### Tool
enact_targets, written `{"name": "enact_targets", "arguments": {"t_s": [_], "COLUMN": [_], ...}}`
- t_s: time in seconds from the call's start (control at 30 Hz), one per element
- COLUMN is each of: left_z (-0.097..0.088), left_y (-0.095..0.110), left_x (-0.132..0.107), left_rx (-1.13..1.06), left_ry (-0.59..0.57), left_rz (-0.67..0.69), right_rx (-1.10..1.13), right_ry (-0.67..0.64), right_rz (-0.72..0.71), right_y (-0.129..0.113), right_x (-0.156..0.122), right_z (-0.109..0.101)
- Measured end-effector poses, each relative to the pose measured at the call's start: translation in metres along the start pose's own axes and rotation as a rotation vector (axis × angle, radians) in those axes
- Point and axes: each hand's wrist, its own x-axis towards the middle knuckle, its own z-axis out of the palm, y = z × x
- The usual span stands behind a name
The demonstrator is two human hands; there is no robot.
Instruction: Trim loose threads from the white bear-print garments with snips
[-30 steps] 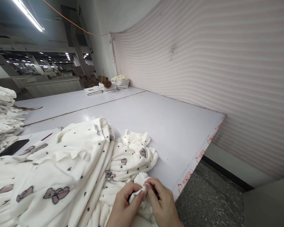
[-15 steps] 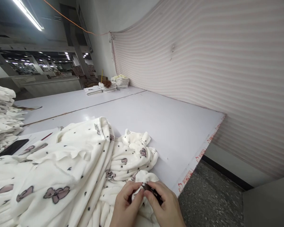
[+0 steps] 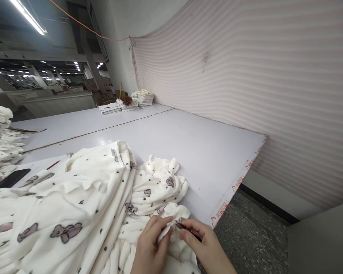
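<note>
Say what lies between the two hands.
In the head view: white cloth, pinched in the left hand, and the tip of a dark tool in the right hand.

No text can be read with certainty. Along the right edge of the bench (image 3: 185, 131) runs a red print (image 3: 222, 210), repeated several times: each time there is a small outlined mark and, beside it, a short row of characters, too small and slanted for reading. On the white garment (image 3: 88, 161) with printed teddy bears, a small label (image 3: 113, 152) bears dark marks, which are also too small to make out.
</note>
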Motion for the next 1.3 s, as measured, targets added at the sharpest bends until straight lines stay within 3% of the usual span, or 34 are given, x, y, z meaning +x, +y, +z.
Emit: {"name": "enact_targets", "arguments": {"t_s": [0.27, 0.57, 0.7, 0.8, 0.93, 1.07, 1.17, 1.3], "left_z": [0.005, 0.006, 0.007, 0.006, 0.004, 0.0, 0.004, 0.022], "left_y": [-0.003, -0.003, -0.003, -0.003, -0.003, -0.001, 0.0, -0.004], "left_x": [-0.01, -0.009, -0.006, -0.001, 0.01, 0.026, 0.034, 0.038], "left_rx": [0.283, 0.365, 0.339, 0.236, 0.105, 0.217, 0.258, 0.183], "left_ry": [0.024, -0.039, -0.028, -0.038, -0.099, -0.162, -0.26, -0.291], "left_rz": [0.275, 0.363, 0.332, 0.241, -0.043, -0.124, -0.13, -0.11], "right_rx": [-0.458, -0.76, -0.743, -0.572, -0.299, -0.285, -0.277, -0.262], "right_ry": [0.006, -0.02, -0.021, 0.057, 0.295, 0.303, 0.299, 0.347], "right_rz": [-0.146, -0.196, -0.2, -0.183, -0.163, -0.132, -0.139, -0.154], "right_y": [-0.019, -0.024, -0.025, -0.02, -0.001, 0.019, 0.025, 0.026], "right_x": [-0.009, -0.013, -0.017, -0.001, 0.068, 0.127, 0.118, 0.055], "right_z": [-0.008, -0.014, -0.017, -0.021, -0.025, -0.028, -0.031, -0.028]}}
